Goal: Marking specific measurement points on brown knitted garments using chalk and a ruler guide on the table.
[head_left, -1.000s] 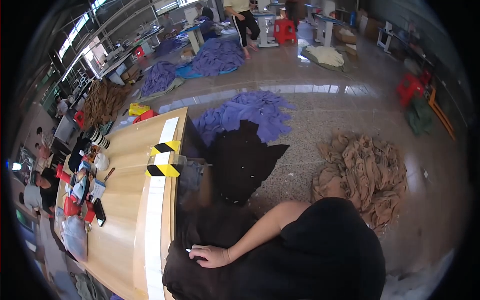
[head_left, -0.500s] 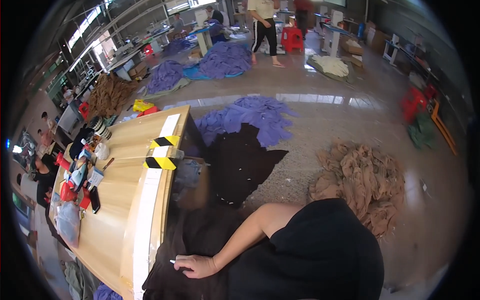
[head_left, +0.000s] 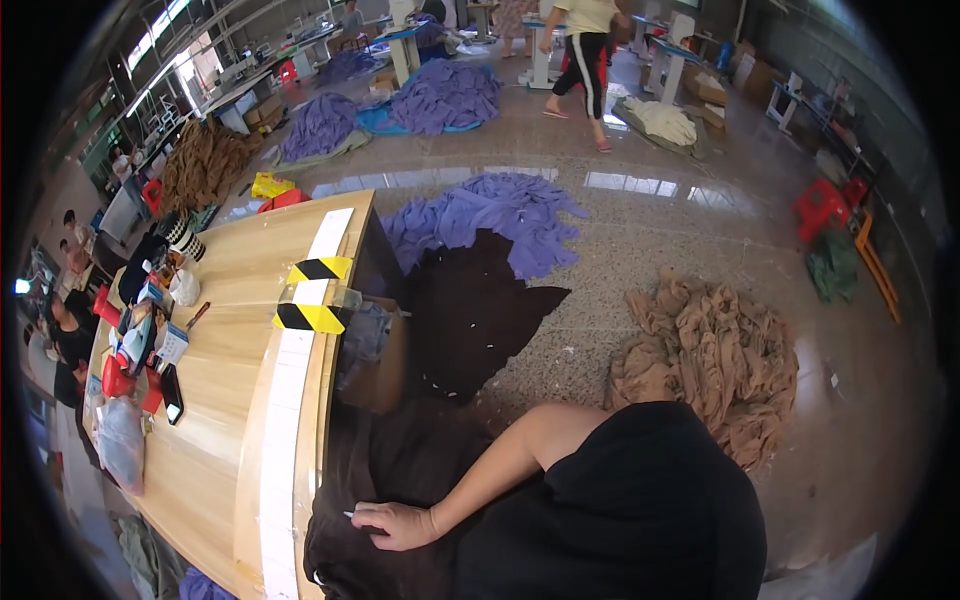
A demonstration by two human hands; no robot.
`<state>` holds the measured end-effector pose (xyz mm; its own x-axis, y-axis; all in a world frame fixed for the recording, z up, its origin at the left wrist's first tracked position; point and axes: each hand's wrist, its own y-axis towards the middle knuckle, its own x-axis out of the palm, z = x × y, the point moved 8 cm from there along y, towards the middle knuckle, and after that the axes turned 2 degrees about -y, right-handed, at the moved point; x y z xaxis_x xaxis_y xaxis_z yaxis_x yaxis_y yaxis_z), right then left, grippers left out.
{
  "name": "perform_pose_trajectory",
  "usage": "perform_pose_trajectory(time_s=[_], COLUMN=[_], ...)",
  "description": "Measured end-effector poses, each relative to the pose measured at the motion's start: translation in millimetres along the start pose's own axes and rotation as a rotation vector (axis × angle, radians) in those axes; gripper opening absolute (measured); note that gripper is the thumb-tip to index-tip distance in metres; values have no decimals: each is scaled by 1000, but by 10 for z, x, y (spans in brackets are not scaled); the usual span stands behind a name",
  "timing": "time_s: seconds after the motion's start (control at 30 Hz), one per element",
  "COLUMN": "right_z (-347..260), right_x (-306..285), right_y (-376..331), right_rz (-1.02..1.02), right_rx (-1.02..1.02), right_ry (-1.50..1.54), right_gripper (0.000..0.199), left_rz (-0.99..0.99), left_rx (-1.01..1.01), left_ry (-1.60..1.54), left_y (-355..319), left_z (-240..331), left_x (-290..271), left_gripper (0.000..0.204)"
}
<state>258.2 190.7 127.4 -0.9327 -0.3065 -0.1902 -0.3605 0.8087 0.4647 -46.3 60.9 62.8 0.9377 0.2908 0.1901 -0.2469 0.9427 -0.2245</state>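
Observation:
My left hand (head_left: 395, 525) lies on a dark brown cloth (head_left: 400, 470) draped over the near edge of a curved wooden table (head_left: 230, 400). A thin white stick (head_left: 350, 515) shows at its fingertips, pinched between the fingers. My bare forearm runs up and right to a black sleeve (head_left: 620, 500). My right hand is not in view.
Yellow-black tape marks (head_left: 312, 318) and a white strip cross the table; bottles, a phone and small clutter sit at its left end. On the floor lie a black cloth (head_left: 480, 310), purple piles (head_left: 500, 215), and a tan pile (head_left: 715, 365). A person (head_left: 580, 60) walks at the back.
My left hand slid a little left along the dark cloth, still with the white stick. The view shifted, and the person at the back walked to the right.

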Motion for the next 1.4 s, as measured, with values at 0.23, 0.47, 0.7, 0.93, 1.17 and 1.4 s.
perform_pose_trajectory(time_s=[0.23,0.47,0.7,0.93,1.17,1.4], right_z=[-31,-72,12,9,-34,-43], right_x=[39,53,90,81,50,67], right_y=[53,45,22,16,48,68], right_rz=[-51,2,-75,-39,-34,-43], right_rx=[57,-44,83,3,10,-1], right_ry=[43,26,88,66,36,34], right_gripper=[25,24,24,25,24,23], left_rz=[-8,243,82,-51,-162,-275], left_rx=[-32,-170,-187,-211,-248,-278], left_ry=[24,424,368,280,195,114], left_y=[-38,-238,-100,248,711,1259], left_z=[117,164,104,19,-41,-57], left_x=[222,307,542,1054,1650,2420], left_gripper=[35,38,33,31,30,28])
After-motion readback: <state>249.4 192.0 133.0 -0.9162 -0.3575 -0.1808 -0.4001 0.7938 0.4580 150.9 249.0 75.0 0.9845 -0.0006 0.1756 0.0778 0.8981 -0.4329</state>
